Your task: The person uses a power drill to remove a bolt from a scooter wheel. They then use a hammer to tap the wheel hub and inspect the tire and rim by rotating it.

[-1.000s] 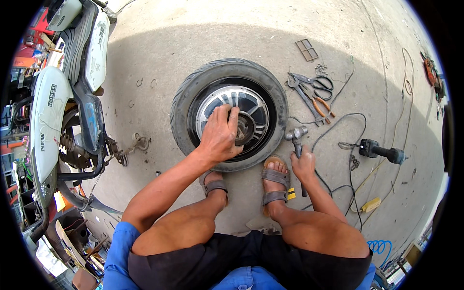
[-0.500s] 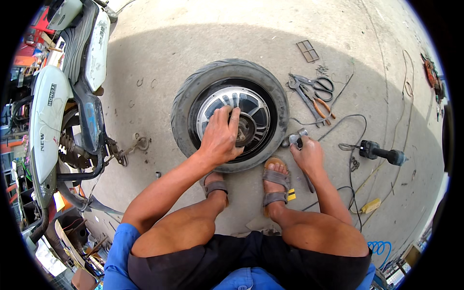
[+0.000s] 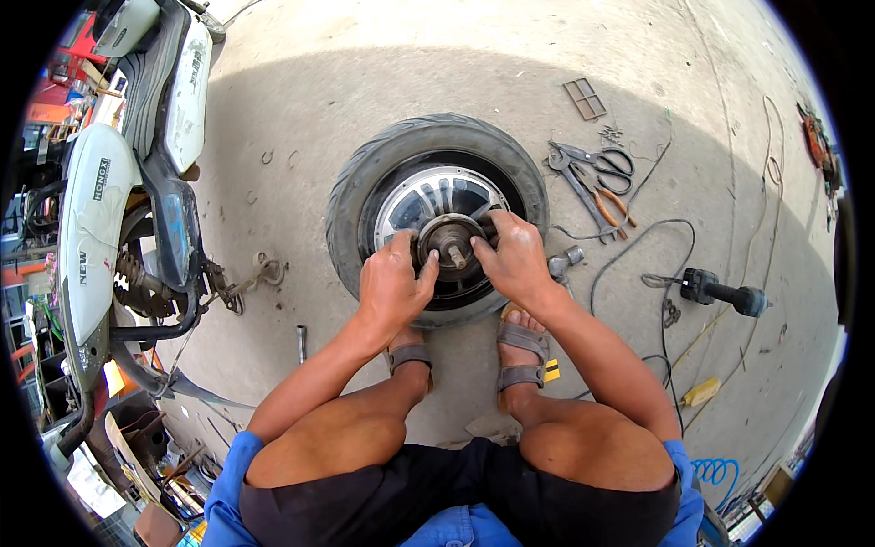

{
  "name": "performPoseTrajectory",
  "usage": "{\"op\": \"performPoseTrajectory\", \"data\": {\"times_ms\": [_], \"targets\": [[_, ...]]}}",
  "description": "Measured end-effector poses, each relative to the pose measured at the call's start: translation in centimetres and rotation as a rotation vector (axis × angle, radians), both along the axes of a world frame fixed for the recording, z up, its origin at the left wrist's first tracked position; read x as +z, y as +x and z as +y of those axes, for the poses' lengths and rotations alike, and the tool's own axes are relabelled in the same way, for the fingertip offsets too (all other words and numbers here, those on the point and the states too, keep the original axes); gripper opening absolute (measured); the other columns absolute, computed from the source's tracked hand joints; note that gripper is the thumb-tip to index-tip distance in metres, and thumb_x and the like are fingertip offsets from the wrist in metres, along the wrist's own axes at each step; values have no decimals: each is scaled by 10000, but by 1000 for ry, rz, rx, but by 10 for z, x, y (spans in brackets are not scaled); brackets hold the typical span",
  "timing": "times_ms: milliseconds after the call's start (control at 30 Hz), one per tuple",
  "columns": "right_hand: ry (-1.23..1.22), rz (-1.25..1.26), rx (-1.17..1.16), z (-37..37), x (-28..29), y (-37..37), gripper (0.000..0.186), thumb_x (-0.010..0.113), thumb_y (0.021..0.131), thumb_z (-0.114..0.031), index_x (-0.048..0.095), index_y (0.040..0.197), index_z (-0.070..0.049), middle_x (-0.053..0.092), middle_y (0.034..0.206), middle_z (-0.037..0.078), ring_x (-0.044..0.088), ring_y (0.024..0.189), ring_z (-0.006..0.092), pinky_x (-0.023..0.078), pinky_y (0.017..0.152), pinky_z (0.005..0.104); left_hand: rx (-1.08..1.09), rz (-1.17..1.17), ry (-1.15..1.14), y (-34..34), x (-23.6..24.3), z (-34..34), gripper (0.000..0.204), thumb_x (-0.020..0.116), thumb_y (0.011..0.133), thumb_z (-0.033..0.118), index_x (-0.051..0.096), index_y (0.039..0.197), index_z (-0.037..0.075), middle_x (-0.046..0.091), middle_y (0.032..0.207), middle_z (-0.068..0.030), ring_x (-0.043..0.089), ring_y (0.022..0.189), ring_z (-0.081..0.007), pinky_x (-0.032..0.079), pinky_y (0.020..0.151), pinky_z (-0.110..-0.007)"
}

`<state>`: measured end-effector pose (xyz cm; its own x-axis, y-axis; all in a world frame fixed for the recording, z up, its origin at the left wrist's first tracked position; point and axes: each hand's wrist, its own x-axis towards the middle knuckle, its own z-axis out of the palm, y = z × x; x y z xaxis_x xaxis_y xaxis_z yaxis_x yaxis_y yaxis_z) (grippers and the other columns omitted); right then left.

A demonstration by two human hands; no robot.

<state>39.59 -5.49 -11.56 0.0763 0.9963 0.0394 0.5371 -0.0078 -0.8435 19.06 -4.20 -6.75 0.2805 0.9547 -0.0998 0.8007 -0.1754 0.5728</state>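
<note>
A scooter wheel with a black tyre (image 3: 351, 191) and a silver hub motor cover (image 3: 419, 196) lies flat on the ground in front of my feet. At its centre a round, dark metal drum (image 3: 452, 220) surrounds the axle (image 3: 458, 256). My left hand (image 3: 390, 284) grips the left side of the drum's rim, thumb toward the axle. From the right, my right hand (image 3: 516, 263) grips the opposite side in the same way. The fingers curl round the outer edge, so their tips are partly hidden. A hammer (image 3: 567, 259) lies beside the tyre, close to my right forearm.
To the right lie pliers (image 3: 612, 208), scissors (image 3: 609, 164), a cordless power tool (image 3: 725, 292) and loose cables (image 3: 690, 251). A small divided tray (image 3: 584, 98) sits farther off. At left stands a white scooter (image 3: 96, 210); a socket wrench (image 3: 302, 344) lies near my left arm.
My right hand has let go of the hammer and moved left onto the drum at the hub. My left hand has shifted slightly down and left, onto the drum's other side.
</note>
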Motion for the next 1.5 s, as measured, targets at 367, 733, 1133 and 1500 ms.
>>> {"op": "performPoseTrajectory", "data": {"times_ms": [367, 733, 1133, 1500], "targets": [[24, -42, -16, 0, -1, -5, 176, 696, 848, -71, 629, 949, 58, 661, 909, 286, 652, 850, 492, 525, 762, 539, -8, 4, 95, 5, -17, 2, 236, 653, 902, 108, 517, 1007, -54, 629, 651, -282, 656, 644, -494, 522, 595, -547], [32, -5, -24, 0, -5, -4, 166, 689, 847, -61, 657, 966, 50, 666, 894, 281, 654, 845, 481, 525, 756, 526, 8, -90, 123, 4, -17, 4, 233, 663, 900, 113, 548, 1037, -37, 660, 726, -283, 660, 695, -503, 525, 643, -556], [10, 111, -53, -12, -2, 2, 195, 702, 848, -74, 702, 1012, 33, 688, 918, 249, 678, 838, 434, 545, 760, 476, -516, 228, 272, 10, 7, 11, 1128, 943, 555, 261, 406, 1515, 13, 427, 1438, -196, 417, 1322, -419, 348, 1106, -513], [-40, 212, 12, -17, 2, 12, 313, 685, 835, -42, 678, 1127, 71, 690, 1024, 261, 713, 857, 386, 574, 795, 426, -721, 376, 247, 31, 7, 35, 1131, 901, 574, 404, 422, 1478, -78, 509, 1358, -209, 524, 1152, -359, 443, 940, -445]]}}
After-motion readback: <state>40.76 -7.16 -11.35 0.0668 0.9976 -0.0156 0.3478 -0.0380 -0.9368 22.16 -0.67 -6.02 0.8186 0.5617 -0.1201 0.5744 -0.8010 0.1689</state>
